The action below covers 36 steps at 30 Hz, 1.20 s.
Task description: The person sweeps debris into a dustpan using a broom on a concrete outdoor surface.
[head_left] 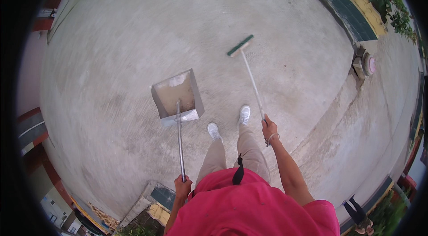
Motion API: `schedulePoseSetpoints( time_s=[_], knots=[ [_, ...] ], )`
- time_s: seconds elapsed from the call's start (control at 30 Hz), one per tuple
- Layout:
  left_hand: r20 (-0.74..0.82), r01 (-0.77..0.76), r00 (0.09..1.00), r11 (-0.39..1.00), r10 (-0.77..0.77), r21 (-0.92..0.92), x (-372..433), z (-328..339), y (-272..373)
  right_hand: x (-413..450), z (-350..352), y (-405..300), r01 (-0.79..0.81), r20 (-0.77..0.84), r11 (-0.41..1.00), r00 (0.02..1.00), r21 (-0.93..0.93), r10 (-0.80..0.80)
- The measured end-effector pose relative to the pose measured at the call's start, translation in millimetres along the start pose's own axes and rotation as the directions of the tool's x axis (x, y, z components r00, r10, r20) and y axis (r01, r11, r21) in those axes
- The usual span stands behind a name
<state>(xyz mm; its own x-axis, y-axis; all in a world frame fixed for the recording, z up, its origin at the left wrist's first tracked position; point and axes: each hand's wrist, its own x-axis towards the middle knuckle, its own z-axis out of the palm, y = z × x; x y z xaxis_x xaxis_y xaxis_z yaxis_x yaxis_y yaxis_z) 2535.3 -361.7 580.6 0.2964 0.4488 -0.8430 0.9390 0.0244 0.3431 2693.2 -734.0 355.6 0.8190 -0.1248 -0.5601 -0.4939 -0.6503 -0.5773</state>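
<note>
My left hand (pixel 183 187) grips the metal handle of a long-handled metal dustpan (pixel 175 93). The pan hangs or rests ahead of my left foot; whether it touches the ground I cannot tell. A brownish layer of dirt or staining covers its inner floor. In my right hand (pixel 270 130) is the pale pole of a push broom (pixel 252 77), held out forward and slightly left. Its head of green bristles (pixel 240 45) is farther out than the dustpan, to its right, over the concrete ground (pixel 214 15). My white shoes (pixel 245 115) stand between the two tools.
A tiled planter border (pixel 351 11) with leafy plants curves along the upper right. Near its end sits a round-topped block (pixel 368 63). Another tiled planter corner (pixel 162 197) is close behind my left hand. A person (pixel 357 214) stands at the lower right. Buildings line the left.
</note>
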Motion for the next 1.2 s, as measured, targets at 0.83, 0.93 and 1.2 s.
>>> schedulePoseSetpoints(
  time_s=[0.83,0.93,1.2],
  knots=[
    [0.096,0.022,0.995,0.986,-0.039,0.168,15.7,29.1,77.2,-89.6,-104.3,138.7,-0.809,0.036,0.455,0.502,0.371,0.864],
    [0.132,0.042,0.988,0.97,-0.075,0.241,22.4,19.7,102.8,-115.7,-76.2,131.6,-0.746,-0.059,0.615,0.623,0.254,0.78],
    [0.182,0.005,0.981,0.947,-0.068,0.322,53.0,-8.2,90.5,-71.3,-12.0,15.3,-0.324,0.142,0.945,0.934,-0.041,0.327]
  ],
)
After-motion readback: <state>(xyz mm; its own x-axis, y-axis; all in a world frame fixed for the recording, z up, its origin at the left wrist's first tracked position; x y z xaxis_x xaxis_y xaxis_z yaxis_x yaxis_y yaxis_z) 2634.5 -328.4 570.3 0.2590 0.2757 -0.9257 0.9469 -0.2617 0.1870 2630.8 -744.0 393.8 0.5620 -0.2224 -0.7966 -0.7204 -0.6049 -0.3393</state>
